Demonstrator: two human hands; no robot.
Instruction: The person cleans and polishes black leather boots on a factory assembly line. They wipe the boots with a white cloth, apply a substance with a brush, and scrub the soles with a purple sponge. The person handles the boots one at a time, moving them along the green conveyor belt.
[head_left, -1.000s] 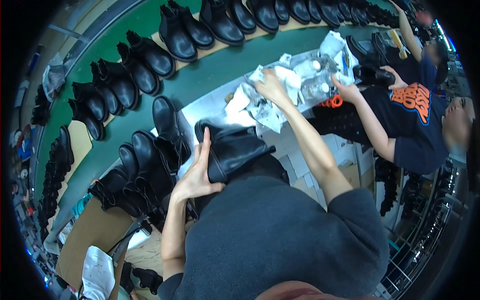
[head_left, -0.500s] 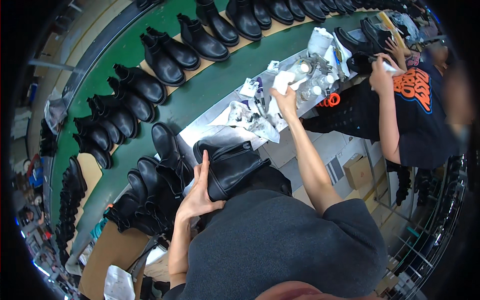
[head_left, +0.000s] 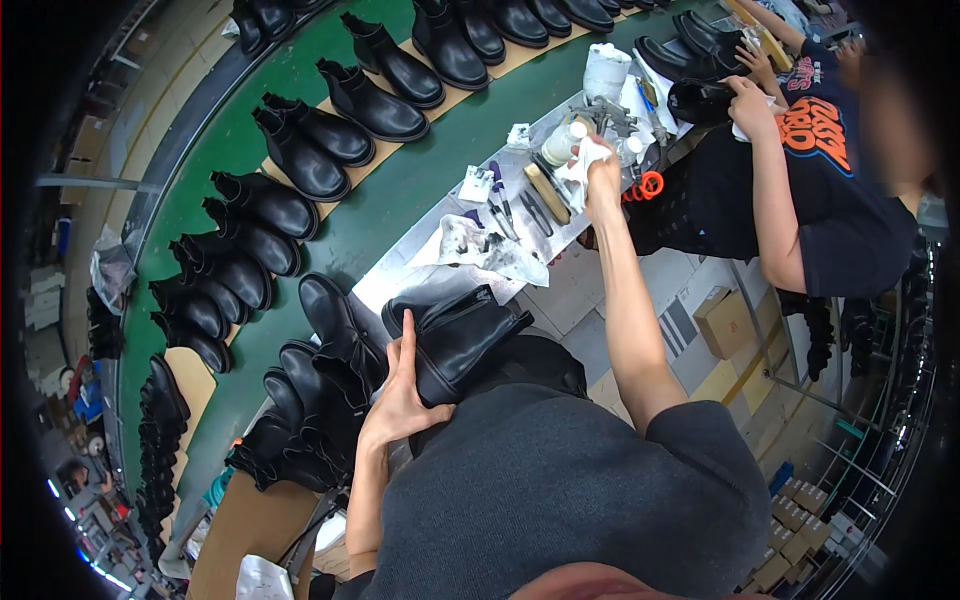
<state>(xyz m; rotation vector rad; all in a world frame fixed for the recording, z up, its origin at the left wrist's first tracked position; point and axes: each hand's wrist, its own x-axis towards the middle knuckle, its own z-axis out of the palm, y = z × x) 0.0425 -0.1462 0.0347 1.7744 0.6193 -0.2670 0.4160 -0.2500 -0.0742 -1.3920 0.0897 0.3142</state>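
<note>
The black boot [head_left: 455, 340] lies on its side at the near edge of the work table [head_left: 400, 285], against the person's chest. The left hand [head_left: 400, 400] rests flat against its sole end, fingers spread, as it did half a second ago. The right hand [head_left: 600, 165] has reached farther out along the table than before and is now closed on a white cloth [head_left: 583, 160] beside a small white bottle [head_left: 560, 142]. Between boot and cloth lie a smeared rag [head_left: 490, 250], a brush [head_left: 545, 193] and tweezers. Rows of boots [head_left: 300, 160] line the green belt [head_left: 400, 190]. A co-worker [head_left: 820, 190] works at the right.
</note>
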